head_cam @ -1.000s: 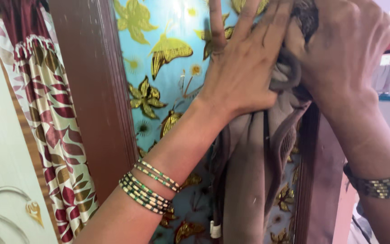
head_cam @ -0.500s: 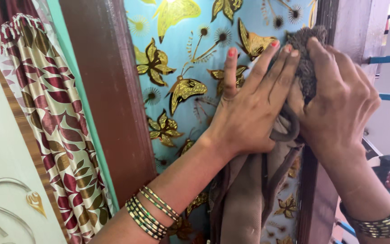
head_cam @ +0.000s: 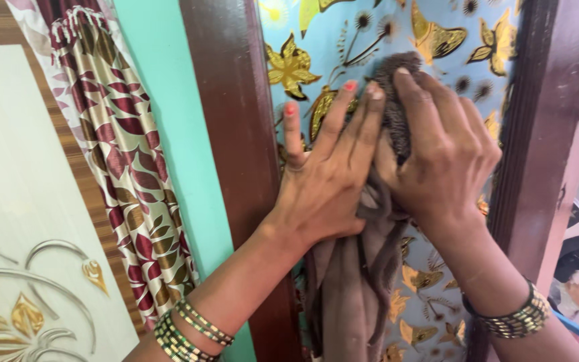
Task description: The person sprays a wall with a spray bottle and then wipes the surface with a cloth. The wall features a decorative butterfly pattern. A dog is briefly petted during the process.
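Observation:
My left hand (head_cam: 323, 174) and my right hand (head_cam: 437, 151) press a grey-brown cloth (head_cam: 350, 288) against a blue door panel (head_cam: 370, 47) decorated with gold butterflies and leaves. The fingers of my left hand are spread flat over the cloth's upper part. My right hand covers the bunched top of the cloth, which shows between the two hands. The rest of the cloth hangs down below them. Both wrists carry beaded bangles.
A dark brown door frame (head_cam: 229, 134) runs up on the left of the panel and another frame post (head_cam: 544, 134) on the right. A patterned red and cream curtain (head_cam: 122, 154) hangs at the left beside a teal wall strip (head_cam: 169, 134).
Both hands with the cloth have slid down and leftward across the panel, and the view has shifted so more of the right frame shows.

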